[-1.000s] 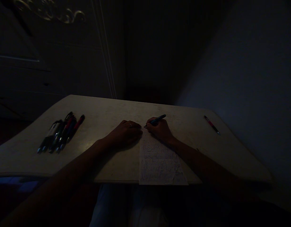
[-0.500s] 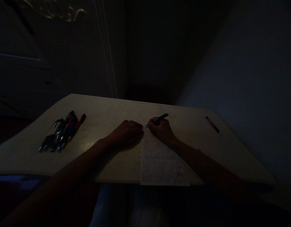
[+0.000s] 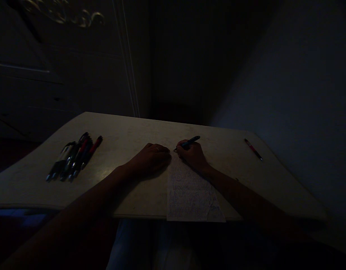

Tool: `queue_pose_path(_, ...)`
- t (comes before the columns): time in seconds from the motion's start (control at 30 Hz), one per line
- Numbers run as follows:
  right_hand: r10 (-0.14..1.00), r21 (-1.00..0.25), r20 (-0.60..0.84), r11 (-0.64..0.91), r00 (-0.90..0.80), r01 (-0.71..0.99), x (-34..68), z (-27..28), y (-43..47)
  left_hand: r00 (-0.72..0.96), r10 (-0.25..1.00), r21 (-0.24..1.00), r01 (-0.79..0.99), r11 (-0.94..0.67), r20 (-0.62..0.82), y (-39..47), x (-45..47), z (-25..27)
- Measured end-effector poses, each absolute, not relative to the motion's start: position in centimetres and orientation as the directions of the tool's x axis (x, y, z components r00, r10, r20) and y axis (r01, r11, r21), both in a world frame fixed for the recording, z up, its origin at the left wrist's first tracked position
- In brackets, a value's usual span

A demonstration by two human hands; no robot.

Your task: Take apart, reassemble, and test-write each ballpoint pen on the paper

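Note:
My right hand point(image 3: 192, 154) is closed round a dark pen point(image 3: 191, 140) with a bluish-green barrel, its tip down at the top of a sheet of paper point(image 3: 189, 198). Scribbled lines or writing cover the sheet, too dim to read. Its lower edge hangs slightly past the table's near edge. Palm down on the table lies my left hand point(image 3: 152, 159), a ring on one finger. Its fingertips reach the paper's upper left edge, close to the pen tip, and it holds nothing.
Several pens point(image 3: 74, 157) lie in a bunch on the left of the pale table point(image 3: 128, 129). A single red and black pen point(image 3: 253, 149) rests near the right edge. Behind stand a dark cabinet point(image 3: 91, 75) and, to the right, a wall point(image 3: 302, 93). The room is dim.
Both hands and the pen stay almost in the same place. The view has shifted very slightly.

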State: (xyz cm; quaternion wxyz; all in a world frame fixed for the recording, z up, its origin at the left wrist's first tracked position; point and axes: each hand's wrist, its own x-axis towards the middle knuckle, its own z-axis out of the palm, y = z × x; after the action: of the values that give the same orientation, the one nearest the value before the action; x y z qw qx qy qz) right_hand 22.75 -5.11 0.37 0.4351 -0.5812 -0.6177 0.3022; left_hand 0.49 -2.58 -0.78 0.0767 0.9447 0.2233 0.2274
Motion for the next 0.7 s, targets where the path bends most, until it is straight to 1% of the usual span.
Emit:
queue_pose_path(0.1, 0.981, -0.876, 0.189, 0.151, 0.037, 0.458, 22.83, 0.15, -5.03, 0.799, 0.452, 0.244, 0.383, -0.891, 0.396, -2.50, 0.45, -0.93)
queue_pose_path(0.27, 0.981, -0.902, 0.178, 0.130, 0.080, 0.411, 22.81, 0.24, -5.11, 0.804, 0.449, 0.246, 0.379, -0.892, 0.390, -2.49, 0.37, -0.88)
queue_pose_path(0.5, 0.975, -0.838, 0.207, 0.136, 0.078, 0.528, 22.68, 0.59, -5.13, 0.797, 0.459, 0.245, 0.390, -0.887, 0.393, -2.59, 0.45, -0.68)
queue_pose_path(0.7, 0.976, -0.855, 0.207, 0.146, 0.069, 0.498, 22.76, 0.46, -5.21, 0.802, 0.455, 0.239, 0.389, -0.890, 0.387, -2.46, 0.48, -0.82)
